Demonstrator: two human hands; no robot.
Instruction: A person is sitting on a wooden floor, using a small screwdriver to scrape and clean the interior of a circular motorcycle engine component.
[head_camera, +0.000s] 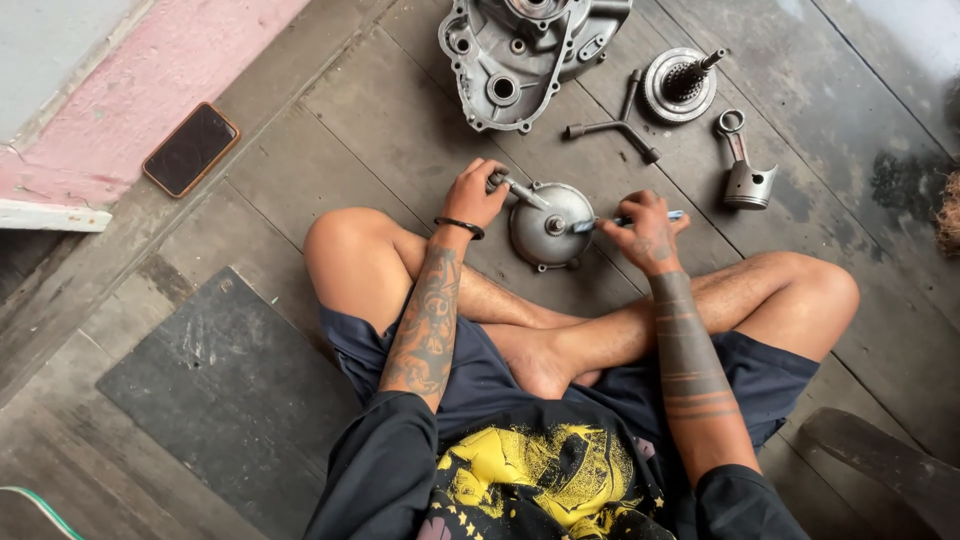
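1. We sit cross-legged on a wooden plank floor (330, 130), with a round grey metal cover (548, 225) lying on the boards just in front of our shins.
2. Our left hand (474, 195) is clenched around the handle of a metal wrench (520, 190), whose far end reaches to the centre of the round cover.
3. Our right hand (645, 228) grips a thin blue-handled tool (630, 220); its tip touches the centre of the same cover from the other side.
4. Beyond the cover, toward the far edge of the floor, lies a large grey engine casing (515, 55).
5. To the right of the casing, a three-armed socket wrench (620, 122) rests on the planks, and just beside it a round clutch part with a toothed shaft (682, 85).
6. A piston with its connecting rod (742, 165) lies further right, well apart from our right hand.
7. On the far left, a dark phone in an orange case (190, 148) lies on a pink ledge (130, 90).
8. A dark mat (215, 390) covers the boards beside our left knee.
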